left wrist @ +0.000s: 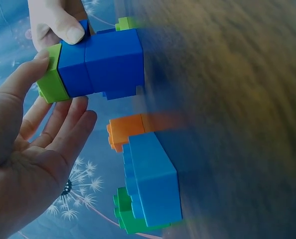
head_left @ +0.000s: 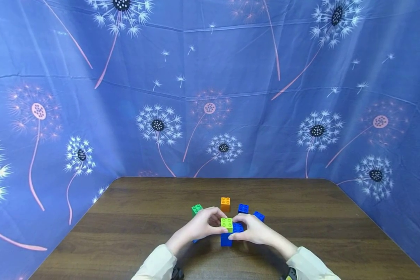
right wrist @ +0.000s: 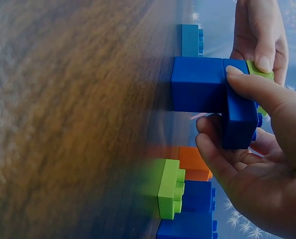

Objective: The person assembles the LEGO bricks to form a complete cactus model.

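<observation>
A small stack of toy building bricks stands on the table between both hands. Its base is a tall blue brick (head_left: 226, 240). Above that lies a flatter blue brick (right wrist: 240, 117), which juts out to the right. A lime-green brick (head_left: 226, 224) tops the left part. My left hand (head_left: 203, 224) pinches the lime-green brick, thumb on the near side and fingers at the far side. With thumb and fingers, my right hand (head_left: 254, 230) grips the jutting flatter blue brick. In the right wrist view its studs are partly covered by the hand.
Behind the stack stand an orange brick (head_left: 225, 203) and two blue bricks (head_left: 243, 208). A green brick (head_left: 197, 209) and a light blue brick (left wrist: 155, 181) are at the left. Another lime-green brick (right wrist: 169, 191) lies on the right. Dandelion-print cloth (head_left: 210, 77) hangs around the wooden table (head_left: 143, 210).
</observation>
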{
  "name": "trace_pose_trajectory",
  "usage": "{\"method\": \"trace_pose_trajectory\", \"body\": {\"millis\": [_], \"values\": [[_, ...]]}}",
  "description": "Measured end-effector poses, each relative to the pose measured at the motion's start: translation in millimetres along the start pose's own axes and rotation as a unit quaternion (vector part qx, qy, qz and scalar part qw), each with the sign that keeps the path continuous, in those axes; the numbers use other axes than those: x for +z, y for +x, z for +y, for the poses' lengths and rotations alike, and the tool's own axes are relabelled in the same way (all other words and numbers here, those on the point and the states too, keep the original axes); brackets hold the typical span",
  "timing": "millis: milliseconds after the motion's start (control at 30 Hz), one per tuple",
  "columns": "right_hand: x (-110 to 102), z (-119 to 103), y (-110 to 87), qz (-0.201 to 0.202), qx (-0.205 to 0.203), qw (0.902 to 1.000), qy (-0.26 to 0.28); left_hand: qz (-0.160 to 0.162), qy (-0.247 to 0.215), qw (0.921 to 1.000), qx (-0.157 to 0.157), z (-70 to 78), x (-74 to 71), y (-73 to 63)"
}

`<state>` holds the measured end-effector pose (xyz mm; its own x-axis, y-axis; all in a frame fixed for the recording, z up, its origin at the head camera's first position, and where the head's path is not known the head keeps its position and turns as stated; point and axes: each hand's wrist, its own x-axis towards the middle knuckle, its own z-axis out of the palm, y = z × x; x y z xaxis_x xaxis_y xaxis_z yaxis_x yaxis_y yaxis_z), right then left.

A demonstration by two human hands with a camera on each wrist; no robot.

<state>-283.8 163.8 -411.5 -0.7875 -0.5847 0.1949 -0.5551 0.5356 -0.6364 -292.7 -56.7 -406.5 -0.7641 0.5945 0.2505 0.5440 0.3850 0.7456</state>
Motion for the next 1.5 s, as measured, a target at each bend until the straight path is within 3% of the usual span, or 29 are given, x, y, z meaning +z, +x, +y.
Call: {"method": "trace_pose_trajectory", "body": {"millis": [600, 833, 933, 1167, 1500], "values": [[-2.9, -1.3, 1.6, 0.0, 0.004, 1.0, -0.003, 0.01, -0.005, 0.9999, 0.006, 1.6, -0.1, -0.3], [-0.5, -0.7, 0.0, 0.002, 0.001, 1.0, 0.0, 0.015, -0.018, 0.9994, 0.023, -2.8, 1.5, -4.9], [1.4, -0.2, -1.3, 0.003, 0.001, 1.0, 0.0, 0.018, -0.03, 0.9993, 0.016, -7.4, 4.0, -6.8], [2.8, -1.4, -4.3, 0.015, -0.004, 0.9998, -0.009, 0.026, -0.047, 0.9977, -0.04, -7.1, 6.9, -5.9], [-0.1, -4.1, -3.7, 0.028, -0.04, 0.9977, 0.047, 0.035, -0.064, 0.9965, -0.04, -1.3, 4.4, -6.6]]}}
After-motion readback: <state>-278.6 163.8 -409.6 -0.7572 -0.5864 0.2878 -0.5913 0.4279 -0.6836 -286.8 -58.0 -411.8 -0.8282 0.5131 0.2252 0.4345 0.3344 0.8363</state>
